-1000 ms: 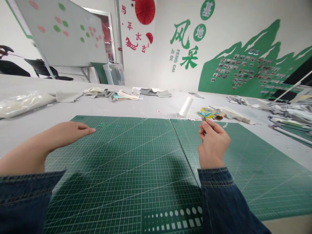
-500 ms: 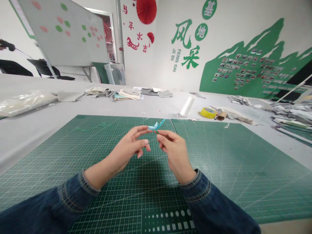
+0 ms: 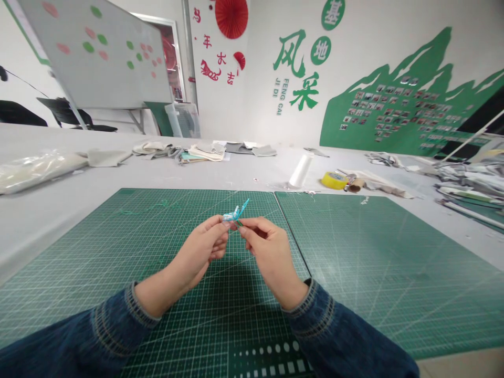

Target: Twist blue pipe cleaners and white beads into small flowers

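Between my two hands, above the green cutting mat, is a small blue-and-white flower-like piece with thin petals and a short green stem. My left hand pinches its left side between thumb and fingers. My right hand holds the green stem end in a thumb-and-finger pinch. One slim blue petal points up to the right. The fingertips hide part of the stem, and the piece is too small to make out exactly what it is made of.
A second green mat adjoins on the right. Behind stand a white thread cone, yellow tape roll and folded cloths. A plastic-wrapped bundle lies at left. Green thread scraps lie on the mat.
My left thumb and fingers have closed onto the flower-like piece; earlier the thumb was apart from it. Both hands and the piece have shifted slightly left and down in view.
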Demonstrator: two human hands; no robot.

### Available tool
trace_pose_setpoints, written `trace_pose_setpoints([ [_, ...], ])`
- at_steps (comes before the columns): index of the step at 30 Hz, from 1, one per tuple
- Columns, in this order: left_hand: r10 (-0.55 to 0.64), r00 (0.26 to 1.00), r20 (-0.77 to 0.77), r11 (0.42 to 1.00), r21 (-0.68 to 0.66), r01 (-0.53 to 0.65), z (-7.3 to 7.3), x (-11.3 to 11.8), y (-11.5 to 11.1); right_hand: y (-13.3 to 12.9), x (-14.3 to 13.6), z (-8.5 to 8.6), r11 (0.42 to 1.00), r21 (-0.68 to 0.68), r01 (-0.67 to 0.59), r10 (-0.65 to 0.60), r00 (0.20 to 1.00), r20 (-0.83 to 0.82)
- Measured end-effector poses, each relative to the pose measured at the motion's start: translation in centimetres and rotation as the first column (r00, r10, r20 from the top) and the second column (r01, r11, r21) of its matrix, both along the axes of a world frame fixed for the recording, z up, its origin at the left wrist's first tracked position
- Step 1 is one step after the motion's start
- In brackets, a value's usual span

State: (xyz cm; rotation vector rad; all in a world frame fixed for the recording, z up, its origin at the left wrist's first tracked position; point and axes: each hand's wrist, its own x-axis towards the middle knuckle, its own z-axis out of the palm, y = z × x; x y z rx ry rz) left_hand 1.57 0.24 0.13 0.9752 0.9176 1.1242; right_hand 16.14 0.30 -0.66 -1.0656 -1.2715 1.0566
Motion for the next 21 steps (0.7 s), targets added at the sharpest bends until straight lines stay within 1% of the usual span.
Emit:
trace_pose_setpoints([
  [3, 0.021, 1.000, 0.013, 1.000, 0.007, -0.021, -0.3, 0.1, 0.0, 0.1, -0.1, -0.1, 1.000, -0.016, 0.014, -0.015, 1.000, -0.027],
  [9, 0.027, 1.000, 0.002, 0.998, -0.065, -0.027, -0.9, 0.3, 0.0, 0.2, -0.1, -0.2, 0.999, -0.042, -0.017, 0.013, 0.996, -0.091],
  [12, 0.036, 0.997, -0.069, 0.999, 0.000, -0.036, -0.8, 0.3, -0.2, 0.1, -0.1, -0.2, 0.999, -0.035, -0.004, 0.001, 0.997, -0.075],
  [14, 0.091, 0.977, -0.194, 0.990, 0.125, -0.067, -0.5, 0.1, -0.3, 0.1, -0.1, -0.1, 1.000, -0.025, 0.014, -0.015, 0.999, -0.030],
  [15, 0.141, 0.949, -0.283, 0.974, 0.210, -0.082, -0.4, -0.1, -0.3, 0.1, 0.0, 0.0, 1.000, -0.013, 0.024, -0.023, 1.000, 0.004],
  [16, 0.202, 0.902, -0.381, 0.950, 0.301, -0.086, -0.2, -0.3, -0.4, 0.1, 0.0, 0.1, 0.999, 0.004, 0.037, -0.037, 0.998, 0.045],
  [17, 0.268, 0.837, -0.477, 0.918, 0.389, -0.072, -0.2, -0.4, -0.4, 0.1, 0.1, 0.2, 0.998, 0.027, 0.053, -0.055, 0.995, 0.087],
  [19, 0.381, 0.685, -0.621, 0.847, 0.531, 0.009, -0.2, -0.8, -0.6, 0.0, 0.3, 0.2, 0.991, 0.096, 0.090, -0.105, 0.980, 0.169],
  [20, 0.424, 0.619, -0.661, 0.809, 0.583, 0.069, -0.2, -1.0, -0.7, 0.0, 0.3, 0.2, 0.985, 0.137, 0.108, -0.135, 0.970, 0.204],
  [21, 0.461, 0.568, -0.682, 0.767, 0.628, 0.132, -0.3, -1.2, -0.8, 0.0, 0.4, 0.2, 0.976, 0.180, 0.121, -0.163, 0.958, 0.237],
])
